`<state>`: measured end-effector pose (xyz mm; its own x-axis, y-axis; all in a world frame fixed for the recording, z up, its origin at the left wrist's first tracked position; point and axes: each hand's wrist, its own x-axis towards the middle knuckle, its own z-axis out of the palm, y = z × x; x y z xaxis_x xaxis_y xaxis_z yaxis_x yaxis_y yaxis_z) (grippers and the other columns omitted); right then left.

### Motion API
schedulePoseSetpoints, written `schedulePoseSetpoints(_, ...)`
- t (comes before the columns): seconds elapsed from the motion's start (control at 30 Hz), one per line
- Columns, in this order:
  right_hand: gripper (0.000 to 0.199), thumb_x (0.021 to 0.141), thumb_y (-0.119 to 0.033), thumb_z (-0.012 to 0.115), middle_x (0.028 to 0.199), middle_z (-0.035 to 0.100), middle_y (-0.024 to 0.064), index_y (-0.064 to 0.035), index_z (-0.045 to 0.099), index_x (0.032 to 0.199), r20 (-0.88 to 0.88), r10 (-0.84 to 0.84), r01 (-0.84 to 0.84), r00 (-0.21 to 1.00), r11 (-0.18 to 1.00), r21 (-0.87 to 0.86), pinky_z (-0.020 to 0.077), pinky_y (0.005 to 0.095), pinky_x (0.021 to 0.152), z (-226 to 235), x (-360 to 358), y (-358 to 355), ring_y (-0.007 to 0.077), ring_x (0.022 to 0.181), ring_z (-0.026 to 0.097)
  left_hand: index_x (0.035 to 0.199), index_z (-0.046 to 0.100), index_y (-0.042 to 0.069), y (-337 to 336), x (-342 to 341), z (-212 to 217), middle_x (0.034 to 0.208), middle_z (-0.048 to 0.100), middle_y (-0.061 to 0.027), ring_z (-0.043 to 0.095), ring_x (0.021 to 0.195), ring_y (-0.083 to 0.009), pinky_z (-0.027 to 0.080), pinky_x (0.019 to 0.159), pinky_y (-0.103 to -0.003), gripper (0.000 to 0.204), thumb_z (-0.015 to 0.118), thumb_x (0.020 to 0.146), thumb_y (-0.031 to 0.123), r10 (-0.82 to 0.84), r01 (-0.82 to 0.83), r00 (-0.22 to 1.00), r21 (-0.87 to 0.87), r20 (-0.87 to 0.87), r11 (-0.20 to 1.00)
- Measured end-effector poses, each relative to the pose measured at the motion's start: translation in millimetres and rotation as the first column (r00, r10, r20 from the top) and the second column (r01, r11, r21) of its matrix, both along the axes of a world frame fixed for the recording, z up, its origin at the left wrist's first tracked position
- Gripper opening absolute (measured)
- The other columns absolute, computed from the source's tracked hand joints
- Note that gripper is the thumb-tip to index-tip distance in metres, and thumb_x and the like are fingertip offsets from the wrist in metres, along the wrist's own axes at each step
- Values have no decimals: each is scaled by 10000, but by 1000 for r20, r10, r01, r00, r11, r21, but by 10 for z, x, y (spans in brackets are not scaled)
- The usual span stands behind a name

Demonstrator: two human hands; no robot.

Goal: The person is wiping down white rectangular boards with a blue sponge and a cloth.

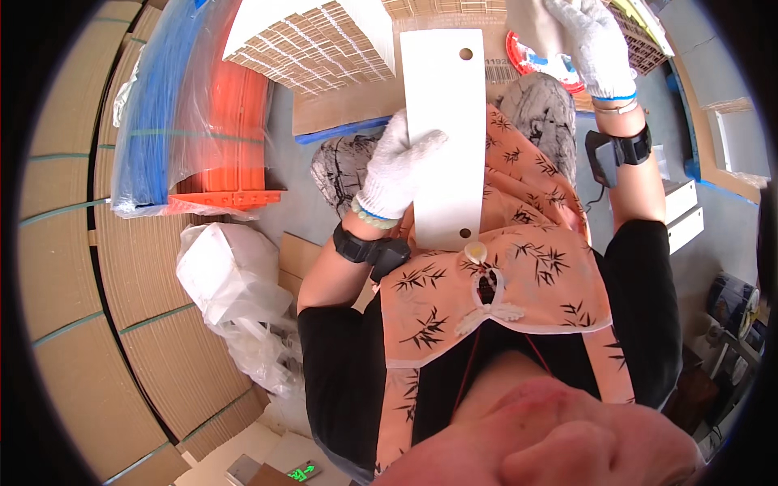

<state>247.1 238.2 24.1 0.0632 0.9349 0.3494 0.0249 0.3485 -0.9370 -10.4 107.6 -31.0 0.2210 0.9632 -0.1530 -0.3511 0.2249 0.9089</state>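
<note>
A long white panel (447,85) with a dark round hole near each end stands lengthwise in front of my chest. My left hand (399,166), in a white knit glove, grips it by its left edge with the thumb across its face. At the upper right, my right hand (596,44), also gloved, has its fingers closed at a pale, smooth-looking thing (536,24) that is cut off by the frame's edge; its kind cannot be made out. Just below that hand lies a round red-rimmed dish (527,63) smeared with white and blue.
Stacked small box-like pieces (312,49) stand on a cardboard box (344,109) ahead. To the left are plastic-wrapped orange and blue parts (231,130), crumpled clear plastic (235,279) and strapped cardboard stacks (69,235). White panels (683,215) lie at right.
</note>
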Motion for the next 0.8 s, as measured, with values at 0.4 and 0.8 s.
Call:
schedulePoseSetpoints(0.4,405,935,-125,616,1210,664,208,-5,613,1322,542,180,-418,821,836,356,527,419,967,-340,-842,-264,409,1090,645,1397,527,1,544,-522,50,1228,673,-101,694,1040,-193,583,908,-339,408,602,1024,148,4,3,996,79,-94,997)
schedulePoseSetpoints(0.8,354,853,-138,678,1125,702,105,-188,710,1202,806,415,-843,421,507,179,544,433,942,-824,-940,-750,300,1084,673,1425,500,-33,819,-490,507,1375,603,-143,601,1226,-231,511,1041,-350,401,480,1085,180,455,-352,888,545,-62,761)
